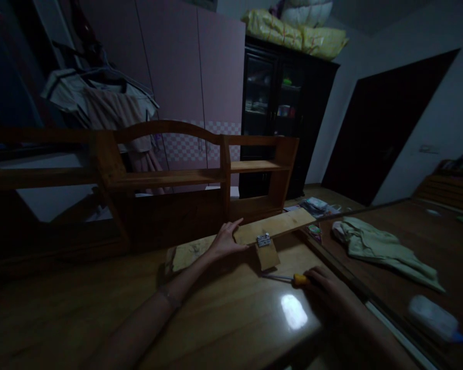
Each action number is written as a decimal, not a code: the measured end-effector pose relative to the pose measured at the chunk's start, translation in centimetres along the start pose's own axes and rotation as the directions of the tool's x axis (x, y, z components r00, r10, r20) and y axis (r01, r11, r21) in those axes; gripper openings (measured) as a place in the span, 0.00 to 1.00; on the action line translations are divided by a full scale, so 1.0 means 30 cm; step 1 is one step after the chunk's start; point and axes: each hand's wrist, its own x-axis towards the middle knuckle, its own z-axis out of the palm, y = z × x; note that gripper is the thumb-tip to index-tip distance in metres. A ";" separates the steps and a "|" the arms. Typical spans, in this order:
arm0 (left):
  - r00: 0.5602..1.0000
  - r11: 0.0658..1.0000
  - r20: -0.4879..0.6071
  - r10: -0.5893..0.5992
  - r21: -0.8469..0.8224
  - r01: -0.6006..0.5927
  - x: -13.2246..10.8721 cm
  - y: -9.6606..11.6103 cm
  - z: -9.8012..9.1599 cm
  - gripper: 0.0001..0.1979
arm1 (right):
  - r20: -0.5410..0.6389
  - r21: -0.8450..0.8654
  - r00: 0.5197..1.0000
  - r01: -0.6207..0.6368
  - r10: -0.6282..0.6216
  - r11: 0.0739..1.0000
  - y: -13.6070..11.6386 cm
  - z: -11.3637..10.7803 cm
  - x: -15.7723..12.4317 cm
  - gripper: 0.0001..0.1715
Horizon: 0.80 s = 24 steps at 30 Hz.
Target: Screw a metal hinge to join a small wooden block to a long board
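My left hand [224, 241] is closed around the near end of a pale wooden board [281, 224], thumb on one side and fingers on the other. A metal hinge [263, 239] sits on the board's front edge, and a small wooden block [268, 256] hangs below it. Behind my left wrist lies a thicker, rough-ended piece of wood [191, 252]; whether it touches the board is hidden. My right hand [324, 281] grips a screwdriver [300, 279] by its yellow handle. The shaft lies low over the tabletop, its tip pointing left, just under the block.
The shiny wooden surface [216, 318] carries a bright reflection. Behind it stands a wooden shelf frame [170, 177]. To the right, a brown surface [386, 218] holds a pale green cloth [381, 246] and a whitish pack [432, 316]. The room is dim.
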 end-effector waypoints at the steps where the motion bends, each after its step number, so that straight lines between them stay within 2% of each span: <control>1: 1.000 1.000 0.014 0.002 -0.012 -0.002 0.027 0.005 0.031 0.51 | 0.000 0.020 1.000 -0.012 0.012 1.000 0.006 -0.010 -0.032 0.15; 6: 0.997 0.999 0.079 0.004 -0.045 -0.001 0.137 0.037 0.186 0.52 | -0.064 0.053 0.994 -0.082 0.085 0.995 0.029 -0.025 -0.164 0.16; 10: 0.995 0.998 0.100 0.016 -0.065 -0.009 0.167 0.046 0.274 0.53 | -0.106 0.040 0.992 -0.072 0.076 0.997 0.054 0.001 -0.198 0.16; 17: 0.994 0.999 0.108 -0.003 -0.037 0.007 0.165 0.027 0.324 0.53 | -0.185 0.026 0.980 -0.071 0.074 0.997 0.068 0.036 -0.195 0.18; 24: 0.992 0.998 0.121 -0.035 -0.040 0.040 0.175 0.016 0.343 0.52 | -0.236 -0.154 0.972 -0.011 -0.026 0.988 0.157 0.035 -0.158 0.18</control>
